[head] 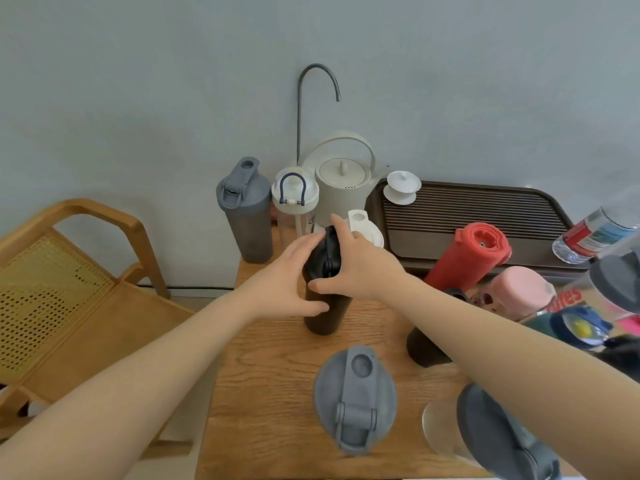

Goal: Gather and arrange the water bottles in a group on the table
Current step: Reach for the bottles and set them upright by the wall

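Both my hands hold a black bottle (323,317) standing upright on the wooden table (270,403): my left hand (287,275) wraps its left side, my right hand (356,268) grips its lid. Behind it stand a grey shaker bottle (246,216), a clear bottle with a blue loop (294,206) and a white-lidded bottle (367,230). A red bottle (474,258), a pink bottle (523,289) and a dark bottle (424,344) are to the right. Two grey-lidded bottles (355,400) (502,434) stand near me.
A cream kettle (343,188) and curved tap (311,98) stand at the back. A dark slatted tray (485,216) holds a white lidded cup (401,187). A clear plastic bottle (595,237) is far right. A wooden chair (69,289) stands left of the table.
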Action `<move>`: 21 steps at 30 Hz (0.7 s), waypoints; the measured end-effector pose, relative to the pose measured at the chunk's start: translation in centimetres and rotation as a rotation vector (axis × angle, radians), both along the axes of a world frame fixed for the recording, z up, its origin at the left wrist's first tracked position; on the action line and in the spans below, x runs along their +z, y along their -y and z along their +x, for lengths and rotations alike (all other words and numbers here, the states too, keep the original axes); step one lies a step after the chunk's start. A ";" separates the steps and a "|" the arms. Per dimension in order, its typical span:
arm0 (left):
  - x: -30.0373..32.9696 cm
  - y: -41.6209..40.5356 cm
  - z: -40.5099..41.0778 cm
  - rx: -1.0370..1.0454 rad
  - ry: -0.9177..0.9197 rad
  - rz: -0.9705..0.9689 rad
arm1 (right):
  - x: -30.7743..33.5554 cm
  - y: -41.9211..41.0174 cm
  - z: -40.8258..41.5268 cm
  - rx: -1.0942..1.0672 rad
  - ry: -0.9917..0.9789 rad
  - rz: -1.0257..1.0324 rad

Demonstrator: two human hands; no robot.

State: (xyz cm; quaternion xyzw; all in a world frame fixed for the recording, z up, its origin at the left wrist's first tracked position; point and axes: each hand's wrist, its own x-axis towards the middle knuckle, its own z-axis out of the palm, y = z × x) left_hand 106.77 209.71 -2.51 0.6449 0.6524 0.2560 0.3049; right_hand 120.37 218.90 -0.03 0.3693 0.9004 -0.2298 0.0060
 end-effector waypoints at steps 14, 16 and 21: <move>-0.2 -1.9 1.2 -0.077 -0.514 -0.002 | -2.6 -8.7 0.0 0.074 0.202 0.006; 0.3 -2.7 1.1 -0.079 -0.559 -0.008 | -2.5 -9.1 0.0 0.067 0.213 -0.020; 0.5 -4.6 1.7 -0.062 -0.745 0.005 | -2.2 -8.1 4.0 0.021 0.298 0.027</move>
